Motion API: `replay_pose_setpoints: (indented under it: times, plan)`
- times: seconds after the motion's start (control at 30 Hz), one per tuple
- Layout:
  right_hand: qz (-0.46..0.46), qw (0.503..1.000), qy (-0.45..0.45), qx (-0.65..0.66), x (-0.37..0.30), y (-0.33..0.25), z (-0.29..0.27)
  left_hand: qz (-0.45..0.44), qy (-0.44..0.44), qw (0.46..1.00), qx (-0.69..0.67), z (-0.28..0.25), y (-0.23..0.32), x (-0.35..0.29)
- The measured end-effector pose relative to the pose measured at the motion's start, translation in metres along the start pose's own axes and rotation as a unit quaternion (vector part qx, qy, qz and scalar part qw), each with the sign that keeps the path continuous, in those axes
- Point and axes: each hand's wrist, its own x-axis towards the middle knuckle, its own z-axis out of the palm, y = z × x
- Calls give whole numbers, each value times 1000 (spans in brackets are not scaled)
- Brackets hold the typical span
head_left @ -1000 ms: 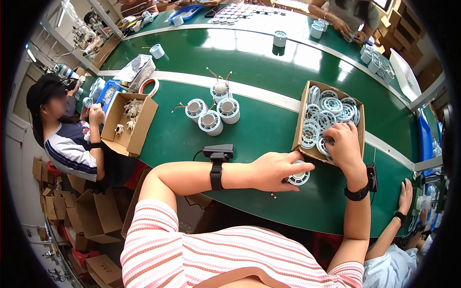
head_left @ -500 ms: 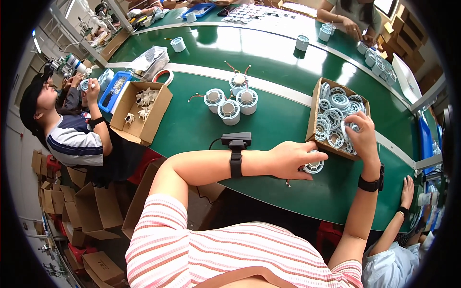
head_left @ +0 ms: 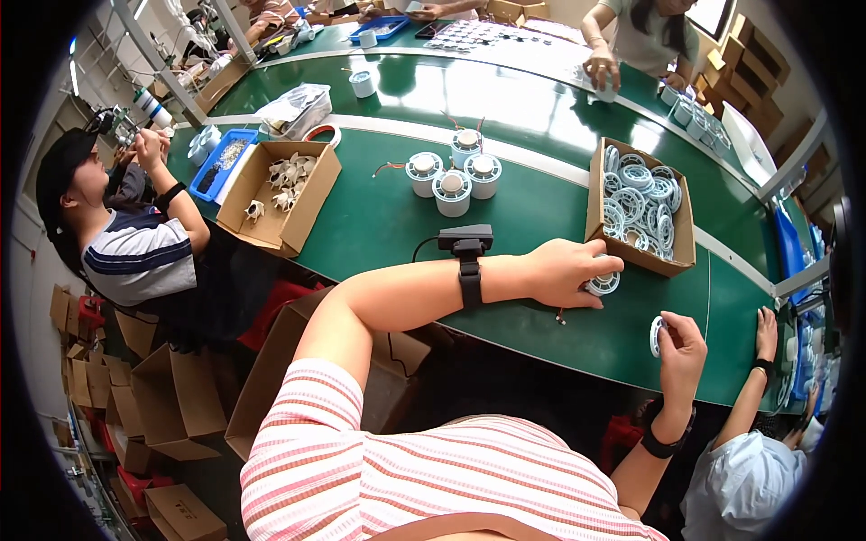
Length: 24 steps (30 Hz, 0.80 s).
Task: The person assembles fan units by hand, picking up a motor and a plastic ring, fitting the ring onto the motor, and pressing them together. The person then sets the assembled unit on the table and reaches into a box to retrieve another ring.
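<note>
My left hand is closed around a light-blue round fan housing, its slotted top facing up. A short wire with a small connector hangs out beside it. Nearer the table's front edge, on the right, my right hand pinches a thin light-blue ring held on edge, apart from the housing. A cardboard box of similar light-blue rings stands beyond both hands. Farther left, several finished-looking light-blue housings with pale round centres stand in a cluster, some trailing red wires.
On the left are a cardboard box of white finned impellers, a blue tray of small parts and a clear plastic container. A black device rides on my left forearm. Co-workers sit at the left, far right and near right.
My right hand has come out of the ring box and moved toward me, now carrying a ring. The left hand keeps its hold on the housing. The view has shifted slightly.
</note>
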Motion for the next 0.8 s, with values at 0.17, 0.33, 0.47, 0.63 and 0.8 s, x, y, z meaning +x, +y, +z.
replay_pose_setpoints:
  times: [0.17, 0.33, 0.47, 0.63, 0.8]
  plan:
    - [-29, 999, -8, -38, -11, 8, 15, 6, -7, 1000, 22, 0, 2, -2]
    - [-44, 998, 0, -48, -5, 14, 27, 12, -4, 1000, 18, -1, 2, 0]
    - [-65, 996, 55, -37, 1, 20, 43, 13, -1, 1000, 16, -1, 1, 0]
    - [-90, 992, 69, -63, 4, 20, 51, 18, 7, 1000, 15, -4, 1, 1]
    - [-119, 986, 41, -108, 1, 10, 48, 32, 24, 999, 8, -3, -1, 1]
